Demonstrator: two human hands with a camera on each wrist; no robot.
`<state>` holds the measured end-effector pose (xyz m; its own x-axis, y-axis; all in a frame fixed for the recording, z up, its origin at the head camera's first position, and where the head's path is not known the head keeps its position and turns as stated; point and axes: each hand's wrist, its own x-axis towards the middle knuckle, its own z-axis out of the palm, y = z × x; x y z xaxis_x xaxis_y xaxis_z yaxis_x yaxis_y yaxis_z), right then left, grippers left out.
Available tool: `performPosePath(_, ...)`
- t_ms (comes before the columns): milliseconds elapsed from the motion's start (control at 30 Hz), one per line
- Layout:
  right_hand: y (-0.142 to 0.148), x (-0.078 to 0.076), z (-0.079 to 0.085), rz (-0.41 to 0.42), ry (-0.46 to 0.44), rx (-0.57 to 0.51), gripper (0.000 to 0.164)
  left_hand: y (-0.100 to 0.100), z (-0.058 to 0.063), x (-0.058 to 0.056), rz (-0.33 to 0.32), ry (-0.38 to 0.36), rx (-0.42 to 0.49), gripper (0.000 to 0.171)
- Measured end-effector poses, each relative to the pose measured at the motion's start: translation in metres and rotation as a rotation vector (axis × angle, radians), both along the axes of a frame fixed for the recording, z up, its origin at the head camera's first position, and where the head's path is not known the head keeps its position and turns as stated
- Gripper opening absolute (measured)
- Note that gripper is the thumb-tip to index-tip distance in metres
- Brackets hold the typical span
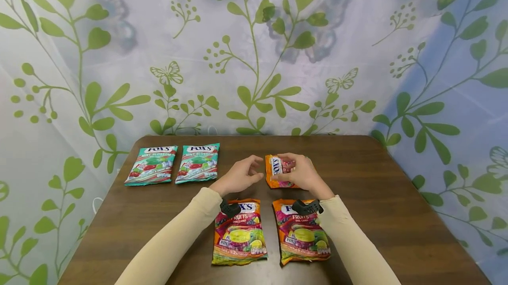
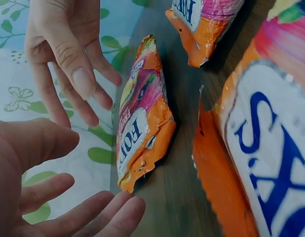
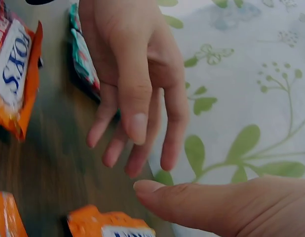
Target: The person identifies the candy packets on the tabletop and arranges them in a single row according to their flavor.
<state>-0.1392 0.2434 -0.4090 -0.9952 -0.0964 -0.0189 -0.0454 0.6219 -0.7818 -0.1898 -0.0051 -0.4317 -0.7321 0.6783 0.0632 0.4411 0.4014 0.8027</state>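
Note:
An orange bag of Fox's fruit candy (image 1: 274, 171) lies sideways near the table's back, its lettering turned on its side. My right hand (image 1: 303, 174) is over the right part of this bag and hides it, fingers loosely bent. To the bag's left is my left hand (image 1: 240, 175), thumb and fingers spread apart with nothing between them. In the left wrist view the left fingertips (image 2: 130, 207) come close to the near corner of the bag, while the right hand's relaxed fingers hang beside its far side.
Two more orange Fox's bags, the left one (image 1: 240, 241) and the right one (image 1: 303, 238), lie below my wrists in front. Two green mint bags, one (image 1: 152, 166) beside the other (image 1: 198, 163), lie at the back left. A leaf-patterned curtain (image 1: 254, 55) hangs behind the brown table (image 1: 377, 188).

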Motion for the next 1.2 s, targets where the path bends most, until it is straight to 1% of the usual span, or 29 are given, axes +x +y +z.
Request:
performPosePath(100, 0.013, 0.001, 0.001, -0.052, 0.000, 0.035, 0.068, 0.007, 0.000, -0.003, 0.015, 0.006, 0.003, 0.048)
performPosePath(267, 0.034, 0.004, 0.002, -0.097, 0.015, 0.066, 0.068, 0.017, -0.002, -0.009, 0.026, 0.000, -0.017, 0.049)
performPosePath(400, 0.048, 0.005, -0.002, -0.132, 0.002, 0.083, 0.070, 0.024, -0.004, -0.014, 0.040, -0.031, -0.028, 0.053)
performPosePath(500, 0.055, 0.003, -0.007, -0.143, -0.018, 0.087, 0.071, 0.026, -0.006, -0.017, 0.077, -0.064, -0.027, 0.056)
performPosePath(633, 0.062, 0.002, -0.014, -0.162, -0.063, 0.071, 0.073, 0.029, -0.009, -0.020, 0.110, -0.093, -0.032, 0.058)
performPosePath(800, 0.069, 0.003, -0.019, -0.200, -0.117, 0.037, 0.073, 0.035, -0.010, -0.022, 0.113, -0.117, -0.046, 0.061)
performPosePath(1100, 0.076, 0.007, -0.025, -0.199, -0.142, -0.012, 0.073, 0.048, -0.014, -0.024, 0.147, -0.170, -0.072, 0.066)
performPosePath(1200, 0.078, 0.008, -0.026, -0.204, -0.140, -0.027, 0.073, 0.052, -0.015, -0.023, 0.150, -0.209, -0.053, 0.068)
